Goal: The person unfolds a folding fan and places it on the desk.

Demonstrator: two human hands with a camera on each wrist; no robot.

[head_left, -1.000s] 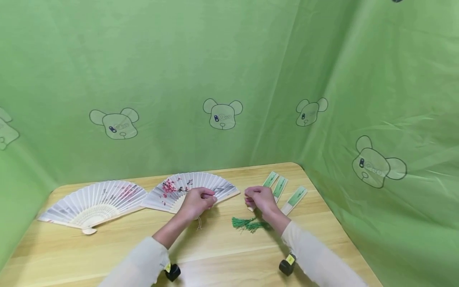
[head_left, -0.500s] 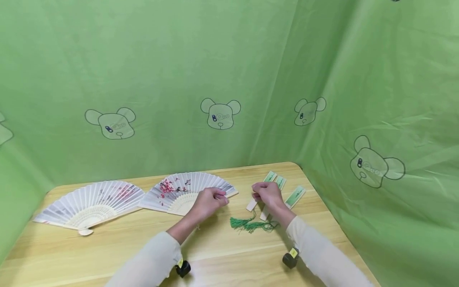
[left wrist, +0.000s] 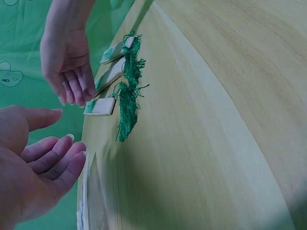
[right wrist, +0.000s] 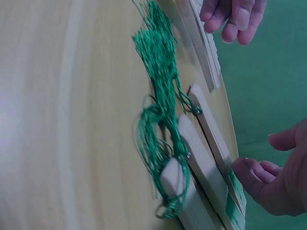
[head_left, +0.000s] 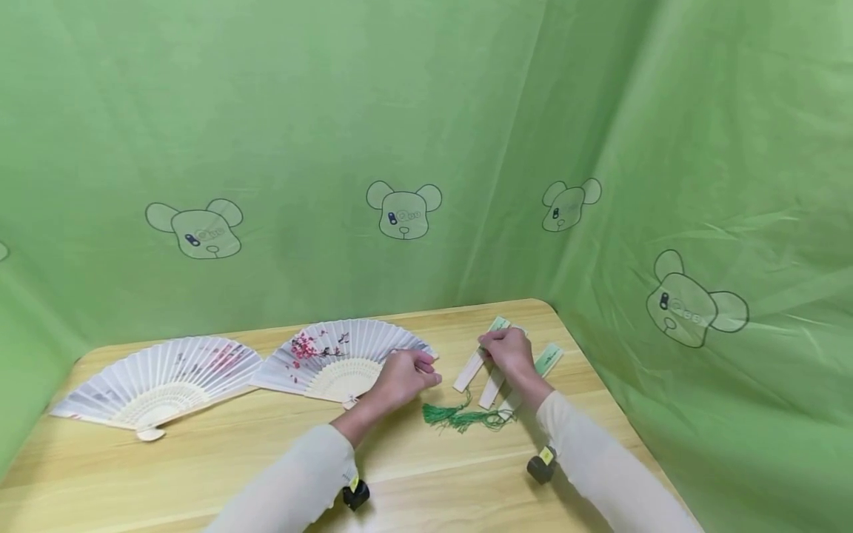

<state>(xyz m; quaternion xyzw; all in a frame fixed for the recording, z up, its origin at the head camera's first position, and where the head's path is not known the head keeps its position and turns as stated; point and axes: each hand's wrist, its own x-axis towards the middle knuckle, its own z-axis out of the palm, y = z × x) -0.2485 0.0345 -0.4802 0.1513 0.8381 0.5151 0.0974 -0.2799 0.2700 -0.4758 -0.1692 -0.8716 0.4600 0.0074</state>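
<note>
folded hand fans (head_left: pixel 470 370), three of them, lie on the wooden table (head_left: pixel 413 474) near its far right corner, slanting so that their green ends point to the far edge and their pale wooden ends towards me. green tassels (head_left: pixel 460 417) lie in a tangle at those pale ends, and one cord loops over the tip of a folded fan.

my right hand (head_left: pixel 511 352) is over the middle of the three, hiding part of it. its thumb and loosely bent fingers stand apart with nothing between them, so i am gripping nothing; whether my fingertips touch a fan, i cannot tell. my left hand (head_left: pixel 406 374) is relaxed and unclenched too, palm turned inward, fingers slightly bent and holding nothing. it hovers just in front of the right end of a spread fan (head_left: pixel 333 348) printed with red blossoms, which lies along the far edge. another open fan (head_left: pixel 156 381), white with faint pink, sits to its left, towards the far left corner.

pale sleeves (head_left: pixel 286 481) cover my forearms, with a black wrist camera (head_left: pixel 356 494) by each cuff. green cloth (head_left: pixel 286 111) printed with bear heads hangs beyond the table.
</note>
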